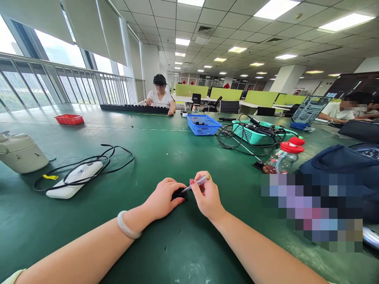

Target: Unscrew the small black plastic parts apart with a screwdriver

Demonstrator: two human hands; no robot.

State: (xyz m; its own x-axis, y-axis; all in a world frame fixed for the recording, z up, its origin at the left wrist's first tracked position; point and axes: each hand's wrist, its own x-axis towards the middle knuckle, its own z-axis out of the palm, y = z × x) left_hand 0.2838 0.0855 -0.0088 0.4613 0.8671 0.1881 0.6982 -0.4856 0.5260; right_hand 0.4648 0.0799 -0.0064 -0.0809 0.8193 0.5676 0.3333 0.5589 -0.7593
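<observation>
My left hand (162, 198) lies on the green table (166, 146) with its fingers curled round a small black object (179, 193), most of which is hidden under them. My right hand (207, 197) pinches a slim silver tool (197, 182) like a pen or small screwdriver. Its tip points down-left onto the black object. A pale bangle (127, 227) sits on my left wrist. Both hands meet at the middle of the near table.
A white power strip (74, 178) with a black cable lies left, beside a white kettle (20, 152). Farther off stand a red tray (69, 119), a blue basket (203, 124) and a teal basket (257, 133) of cables. A red-capped bottle (282, 157) and dark bags lie right. Two other people sit farther off.
</observation>
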